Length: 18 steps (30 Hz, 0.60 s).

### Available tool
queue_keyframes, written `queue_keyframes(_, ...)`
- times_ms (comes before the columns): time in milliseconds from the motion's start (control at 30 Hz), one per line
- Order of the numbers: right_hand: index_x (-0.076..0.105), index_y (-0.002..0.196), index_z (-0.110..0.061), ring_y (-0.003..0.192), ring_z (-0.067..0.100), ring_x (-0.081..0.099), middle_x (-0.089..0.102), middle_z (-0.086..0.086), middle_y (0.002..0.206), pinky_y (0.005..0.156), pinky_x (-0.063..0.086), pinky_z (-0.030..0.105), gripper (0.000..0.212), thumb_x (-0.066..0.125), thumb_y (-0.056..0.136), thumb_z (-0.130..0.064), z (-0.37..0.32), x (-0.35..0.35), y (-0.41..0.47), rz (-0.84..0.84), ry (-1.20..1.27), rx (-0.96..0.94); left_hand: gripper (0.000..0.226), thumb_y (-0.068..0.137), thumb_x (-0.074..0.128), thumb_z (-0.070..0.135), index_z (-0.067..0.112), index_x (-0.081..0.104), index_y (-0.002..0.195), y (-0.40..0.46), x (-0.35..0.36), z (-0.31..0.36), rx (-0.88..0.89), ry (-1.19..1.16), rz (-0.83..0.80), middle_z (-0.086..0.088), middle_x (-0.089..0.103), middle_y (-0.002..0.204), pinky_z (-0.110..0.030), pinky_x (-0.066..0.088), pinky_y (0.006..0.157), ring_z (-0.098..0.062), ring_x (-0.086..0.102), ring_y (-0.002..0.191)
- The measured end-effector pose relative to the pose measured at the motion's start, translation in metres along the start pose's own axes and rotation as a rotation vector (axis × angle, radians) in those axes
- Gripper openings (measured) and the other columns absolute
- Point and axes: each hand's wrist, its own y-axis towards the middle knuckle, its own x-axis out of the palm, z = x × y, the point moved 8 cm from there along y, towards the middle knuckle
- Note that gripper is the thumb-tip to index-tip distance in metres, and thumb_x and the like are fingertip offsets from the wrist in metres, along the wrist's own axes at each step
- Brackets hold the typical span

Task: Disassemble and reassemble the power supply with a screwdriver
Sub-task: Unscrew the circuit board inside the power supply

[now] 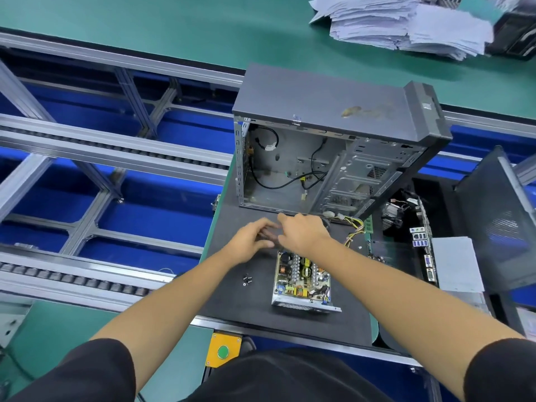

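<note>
The opened power supply (301, 281), circuit board exposed, sits on the dark worktop (232, 303). Just beyond it, left hand (251, 240) and right hand (301, 232) together grasp a blurred dark object (possibly its cover). Best kept level, clear of the loose screws (247, 280).

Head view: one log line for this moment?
open power supply with exposed circuit board: on black mat | small black screws: loose beside it | left hand, right hand: meeting behind it, grasp unclear

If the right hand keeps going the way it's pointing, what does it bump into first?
Probably the open computer case. The right hand points up and away, toward the case's bottom edge just beyond its fingertips, though depth is hard to judge.
</note>
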Motion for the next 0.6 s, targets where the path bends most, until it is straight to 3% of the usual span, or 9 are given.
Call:
queue_keyframes(67,0.043,0.105,-0.022,0.087,0.034,0.064,0.066,0.008,0.095,0.059,0.034,0.036,0.019,0.051,0.093,-0.035,-0.001,0.005,-0.002,0.008,0.061,0.035,0.026,0.087,0.079,0.027,0.021,0.065,0.107,-0.015,-0.014,-0.03,-0.152,0.2,0.139,0.005,0.068,0.097,-0.039,0.045,0.096,-0.019,0.053,0.104)
queue_keyframes(167,0.034,0.095,-0.023,0.078,0.033,0.061,0.065,0.007,0.087,0.057,0.037,0.036,0.018,0.05,0.092,-0.03,0.0,0.01,-0.003,0.032,0.136,0.072,0.026,0.086,0.078,0.035,0.017,0.064,0.098,-0.038,-0.005,-0.065,-0.304,0.221,0.067,0.002,0.066,0.089,-0.038,0.042,0.093,-0.023,0.052,0.098)
queue_keyframes(367,0.031,0.093,-0.024,0.062,0.03,0.051,0.053,0.001,0.067,0.05,0.027,0.033,0.018,0.048,0.091,-0.028,0.004,0.002,-0.016,0.129,0.116,0.105,0.018,0.085,0.079,0.01,0.005,0.062,0.087,-0.057,-0.003,-0.067,-0.298,0.048,0.144,-0.009,0.065,0.077,-0.034,0.046,0.074,-0.017,0.054,0.068)
queue_keyframes(467,0.034,0.092,-0.025,0.059,0.03,0.049,0.044,-0.004,0.058,0.05,0.026,0.032,0.015,0.048,0.088,-0.027,0.013,-0.002,-0.025,0.169,0.176,0.168,0.015,0.085,0.077,0.008,0.011,0.063,0.085,-0.071,0.0,-0.074,-0.278,0.098,0.093,-0.005,0.066,0.083,-0.03,0.046,0.074,-0.014,0.057,0.071)
queue_keyframes(600,0.04,0.089,-0.025,0.066,0.031,0.057,0.058,-0.001,0.064,0.056,0.037,0.034,0.011,0.049,0.087,-0.032,0.028,0.003,-0.044,0.23,0.298,0.269,0.018,0.087,0.072,0.003,0.019,0.064,0.086,-0.083,0.006,-0.074,-0.224,0.213,0.049,-0.004,0.061,0.094,-0.032,0.047,0.081,-0.017,0.058,0.086)
